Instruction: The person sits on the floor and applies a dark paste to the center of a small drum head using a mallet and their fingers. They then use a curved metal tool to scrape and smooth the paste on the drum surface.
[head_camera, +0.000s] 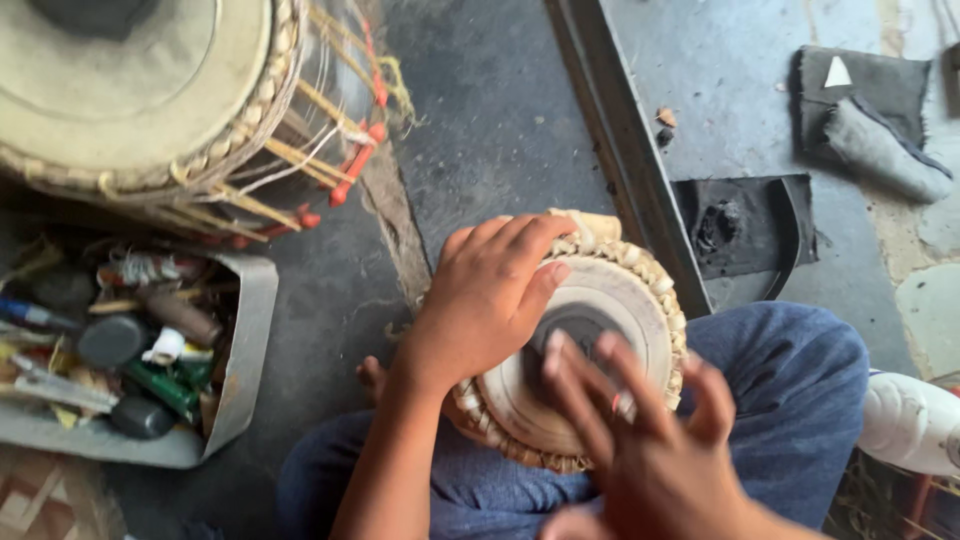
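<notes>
Left grip (487, 297) lies flat, fingers spread, on the small round cream-skinned drum with a braided straw rim (640, 300). Right grip (655, 440) is blurry, fingers splayed over its dark centre.

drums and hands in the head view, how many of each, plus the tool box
Drums: 2, a small drum in the lap, a big drum at top left.
Hands: 2, left hand, right hand, both on the small drum.
Tool box: 1.
Total: 5.
</notes>
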